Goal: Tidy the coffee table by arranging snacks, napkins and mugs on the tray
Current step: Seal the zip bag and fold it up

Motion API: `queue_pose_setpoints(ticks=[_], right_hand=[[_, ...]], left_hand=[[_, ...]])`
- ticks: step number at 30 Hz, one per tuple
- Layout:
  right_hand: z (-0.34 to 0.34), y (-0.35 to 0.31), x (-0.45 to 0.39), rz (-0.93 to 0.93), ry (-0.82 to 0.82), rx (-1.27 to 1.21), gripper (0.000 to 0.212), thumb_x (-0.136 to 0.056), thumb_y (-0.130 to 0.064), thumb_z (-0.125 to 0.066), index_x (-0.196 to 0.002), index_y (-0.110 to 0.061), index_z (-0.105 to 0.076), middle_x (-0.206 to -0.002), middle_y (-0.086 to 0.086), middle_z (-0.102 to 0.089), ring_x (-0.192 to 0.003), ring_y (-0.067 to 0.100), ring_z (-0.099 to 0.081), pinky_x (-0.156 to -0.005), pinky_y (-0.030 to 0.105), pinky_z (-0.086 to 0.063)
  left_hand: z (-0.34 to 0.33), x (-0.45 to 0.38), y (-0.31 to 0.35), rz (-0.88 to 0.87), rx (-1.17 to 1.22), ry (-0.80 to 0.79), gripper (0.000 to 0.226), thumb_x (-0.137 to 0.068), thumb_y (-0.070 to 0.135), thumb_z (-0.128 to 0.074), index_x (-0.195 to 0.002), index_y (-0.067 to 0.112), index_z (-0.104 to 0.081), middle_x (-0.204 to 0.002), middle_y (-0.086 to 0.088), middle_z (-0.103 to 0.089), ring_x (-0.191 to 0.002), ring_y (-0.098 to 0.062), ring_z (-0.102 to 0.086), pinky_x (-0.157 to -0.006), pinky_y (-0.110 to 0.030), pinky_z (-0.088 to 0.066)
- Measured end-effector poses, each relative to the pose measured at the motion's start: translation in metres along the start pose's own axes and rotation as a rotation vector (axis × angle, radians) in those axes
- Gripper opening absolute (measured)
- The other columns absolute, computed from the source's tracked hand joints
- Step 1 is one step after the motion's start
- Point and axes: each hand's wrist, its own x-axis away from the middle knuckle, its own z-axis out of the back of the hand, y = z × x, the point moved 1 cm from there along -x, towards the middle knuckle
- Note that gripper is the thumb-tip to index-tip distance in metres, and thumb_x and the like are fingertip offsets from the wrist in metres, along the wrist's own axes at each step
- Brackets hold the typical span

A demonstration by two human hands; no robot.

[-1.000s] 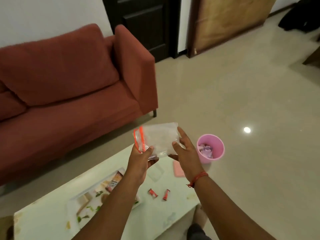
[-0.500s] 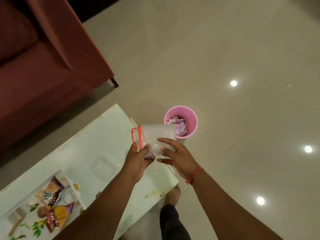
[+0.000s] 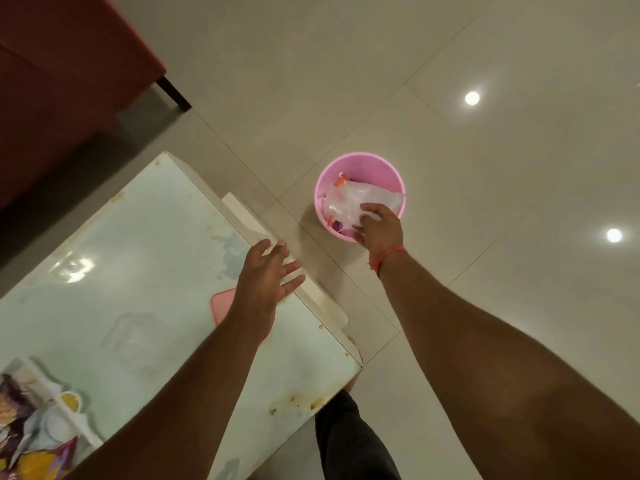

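A clear plastic zip bag (image 3: 349,201) with an orange seal lies inside the pink bin (image 3: 388,168) on the floor. My right hand (image 3: 379,228) reaches over the bin's near rim and its fingers rest on the bag. My left hand (image 3: 265,284) hovers open, fingers spread, over the right edge of the pale green coffee table (image 3: 145,258), holding nothing. At the lower left stands the tray (image 3: 62,415) with several snack packets (image 3: 20,441). A pink flat thing (image 3: 220,304) lies on the table, partly hidden by my left wrist.
A red sofa (image 3: 62,71) with a dark leg stands at the upper left. Glossy beige floor tiles surround the table and bin. My leg in dark trousers (image 3: 349,441) shows below the table's near corner.
The bag went from both hands above the table down into the pink bin. My left hand let go and drew back over the table edge. The view tilted down.
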Motion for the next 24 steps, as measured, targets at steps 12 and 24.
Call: queue_pose_setpoints(ticks=[12,24], right_hand=[[-0.01,0.023,-0.03,-0.011,0.083,0.415,0.064,-0.092,-0.014,-0.055,-0.15,-0.031,-0.036,-0.147,0.013,-0.043,-0.114,0.032,-0.054,-0.089,0.04,-0.051],[-0.081,0.027,0.134,0.387,-0.051,0.807,0.046,-0.091,-0.026,-0.058,-0.135,-0.018,-0.055,-0.128,0.019,-0.057,-0.118,0.039,-0.052,-0.107,0.053,-0.041]], left_hand=[[0.027,0.008,-0.016,-0.121,0.081,0.027,0.038,-0.096,0.009,-0.059,-0.132,0.016,-0.049,-0.119,-0.013,-0.066,-0.102,-0.028,-0.072,-0.089,-0.045,-0.059],[0.149,0.118,-0.011,-0.095,0.202,0.154,0.039,-0.098,0.011,-0.059,-0.134,0.014,-0.046,-0.117,-0.015,-0.061,-0.093,-0.028,-0.065,-0.087,-0.045,-0.056]])
